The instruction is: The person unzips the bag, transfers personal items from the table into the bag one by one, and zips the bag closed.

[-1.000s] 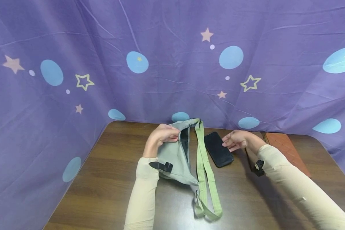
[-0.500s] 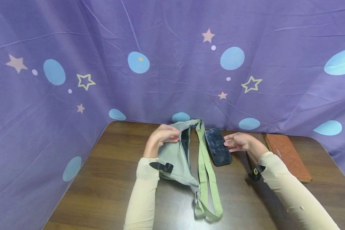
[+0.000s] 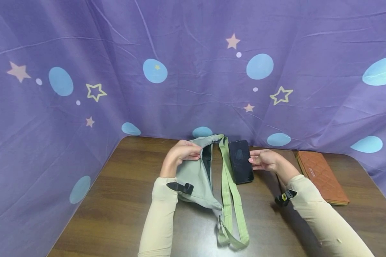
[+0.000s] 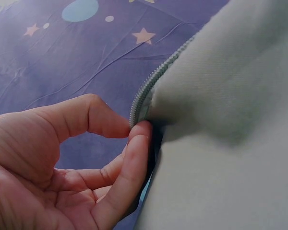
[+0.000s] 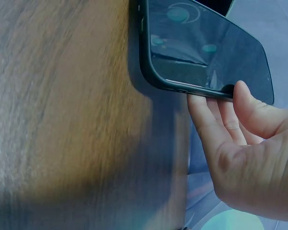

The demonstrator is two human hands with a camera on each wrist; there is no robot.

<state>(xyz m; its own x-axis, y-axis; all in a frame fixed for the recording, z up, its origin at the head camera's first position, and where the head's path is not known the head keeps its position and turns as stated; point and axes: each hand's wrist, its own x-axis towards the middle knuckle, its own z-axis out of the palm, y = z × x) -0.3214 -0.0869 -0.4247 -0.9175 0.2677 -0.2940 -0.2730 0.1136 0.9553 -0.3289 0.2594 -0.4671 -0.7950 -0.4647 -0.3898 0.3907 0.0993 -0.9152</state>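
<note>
Taking the grey-green waist bag [image 3: 196, 178] as the landmark, its ribbed green strap [image 3: 230, 200] trailed from it toward the person across the brown counter [image 3: 115, 200], ending in a loop at the near end. The bag itself looked soft and limp, likely to sag and fold wherever it was not held, so the zipper edge seemed the firmest place to take it. There the left hand [image 3: 180, 154] gripped it: in the left wrist view thumb and fingers [image 4: 134, 143] pinched the zipper edge [image 4: 151, 91], holding the mouth open. Just to the right of the bag, past the strap, the black phone [image 3: 240, 161] was raised off the counter at its right edge, held by the right hand [image 3: 263, 160], whose thumb lay on the glass and whose fingers [image 5: 209, 120] sat under the edge. The phone appeared stiff, smooth and probably slippery, and breakable if dropped; its long side edges offered the safest hold. Farther right of the bag lay an orange quilted wallet [image 3: 321, 176]. Beyond the bag hung a purple star-patterned cloth [image 3: 193, 71]
</note>
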